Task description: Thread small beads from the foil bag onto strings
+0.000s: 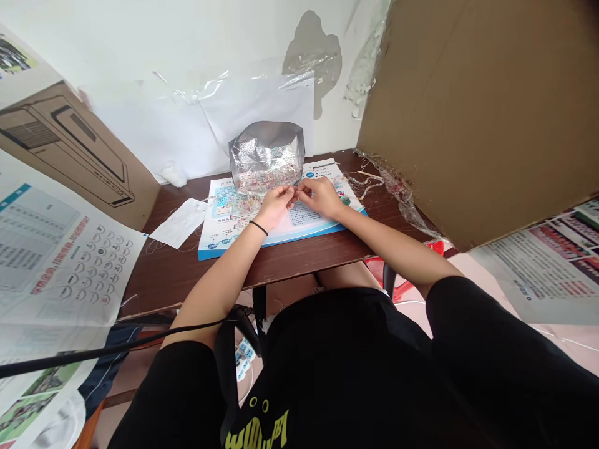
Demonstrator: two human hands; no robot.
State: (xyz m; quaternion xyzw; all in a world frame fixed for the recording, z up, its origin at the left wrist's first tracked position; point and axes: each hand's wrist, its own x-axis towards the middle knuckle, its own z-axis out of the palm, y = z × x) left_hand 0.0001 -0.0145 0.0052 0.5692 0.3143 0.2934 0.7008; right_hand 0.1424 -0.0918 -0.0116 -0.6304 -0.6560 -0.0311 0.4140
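1. A dark wooden tabletop [175,280] is pushed against a white wall. A large cardboard sheet [472,112] is angled in over its right side, and the work could be disturbed if the sheet were knocked.
2. A cardboard box [60,143] is seen at the left, with a printed paper sheet [56,262] hanging in front of it.
3. A blue-edged printed board [322,224] is laid on the tabletop, and a loose paper slip [180,221] is placed to its left.
4. A silver foil bag [266,140] is stood upright at the board's far edge, with pink and clear beads [266,179] heaped low inside. The beads could be scattered if the bag were tipped by a hand or forearm.
5. The left hand [276,206] and right hand [321,196] are held in a narrow pinch just before the bag, with the fingertips nearly meeting. Whatever is held is too small to tell.
6. Thin bead strands [367,184] are left beside the board, where they could be tangled if snagged.
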